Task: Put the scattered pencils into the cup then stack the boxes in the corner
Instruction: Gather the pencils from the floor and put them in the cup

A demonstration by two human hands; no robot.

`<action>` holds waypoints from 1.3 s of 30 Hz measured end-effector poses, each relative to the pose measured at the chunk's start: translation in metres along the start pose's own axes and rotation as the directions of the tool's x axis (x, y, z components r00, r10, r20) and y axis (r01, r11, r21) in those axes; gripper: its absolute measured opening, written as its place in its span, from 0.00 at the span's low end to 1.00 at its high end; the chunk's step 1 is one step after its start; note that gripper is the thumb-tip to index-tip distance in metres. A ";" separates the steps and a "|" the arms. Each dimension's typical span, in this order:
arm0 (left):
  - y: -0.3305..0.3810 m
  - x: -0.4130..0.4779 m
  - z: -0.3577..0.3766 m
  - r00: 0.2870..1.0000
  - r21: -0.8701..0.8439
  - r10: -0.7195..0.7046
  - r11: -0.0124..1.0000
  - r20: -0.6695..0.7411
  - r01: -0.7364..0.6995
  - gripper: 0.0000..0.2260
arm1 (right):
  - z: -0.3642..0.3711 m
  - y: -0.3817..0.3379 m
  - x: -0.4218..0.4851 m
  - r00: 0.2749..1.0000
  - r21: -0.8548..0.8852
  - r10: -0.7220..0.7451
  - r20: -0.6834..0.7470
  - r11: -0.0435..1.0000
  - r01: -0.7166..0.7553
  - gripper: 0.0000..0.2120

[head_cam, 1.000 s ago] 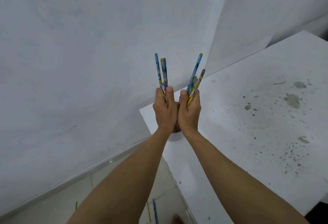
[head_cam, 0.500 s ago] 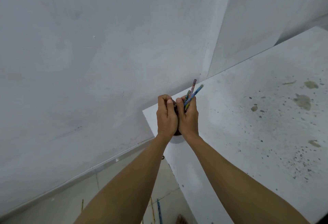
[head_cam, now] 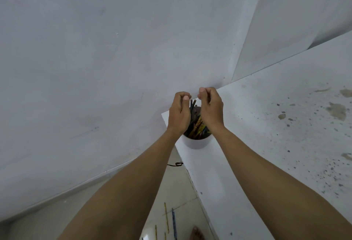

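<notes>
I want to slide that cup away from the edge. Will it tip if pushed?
Probably easy to tip: the cup is narrow and its pencils lean out above the rim, which likely makes it top-heavy. It stands near the table corner, so a push low on its wall seems safer. It looks light and may skid.

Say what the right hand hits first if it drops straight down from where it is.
Most likely the pencils standing in the white cup, directly beneath the right hand; then the cup's rim. Depth is uncertain from this single view.
</notes>
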State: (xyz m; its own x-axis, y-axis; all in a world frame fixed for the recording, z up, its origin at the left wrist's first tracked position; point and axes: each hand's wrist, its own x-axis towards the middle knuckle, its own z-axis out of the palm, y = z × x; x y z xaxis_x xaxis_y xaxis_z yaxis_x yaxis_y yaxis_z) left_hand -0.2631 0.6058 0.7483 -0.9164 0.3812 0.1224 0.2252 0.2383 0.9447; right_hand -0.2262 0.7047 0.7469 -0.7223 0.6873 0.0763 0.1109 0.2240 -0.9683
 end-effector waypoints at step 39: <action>-0.161 -0.379 -0.320 0.981 0.232 -0.148 0.957 -0.125 0.174 0.05 | 0.184 0.037 -0.459 0.946 -0.455 0.073 0.316 0.886 0.084 0.11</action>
State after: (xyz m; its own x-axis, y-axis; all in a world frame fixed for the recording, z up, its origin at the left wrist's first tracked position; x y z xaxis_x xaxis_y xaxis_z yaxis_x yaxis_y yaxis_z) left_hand -0.0576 0.1367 0.6476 -0.9738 0.2267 0.0185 0.1330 0.5019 0.8546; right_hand -0.0163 0.2704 0.6323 -0.8910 0.4480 -0.0736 0.3484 0.5708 -0.7435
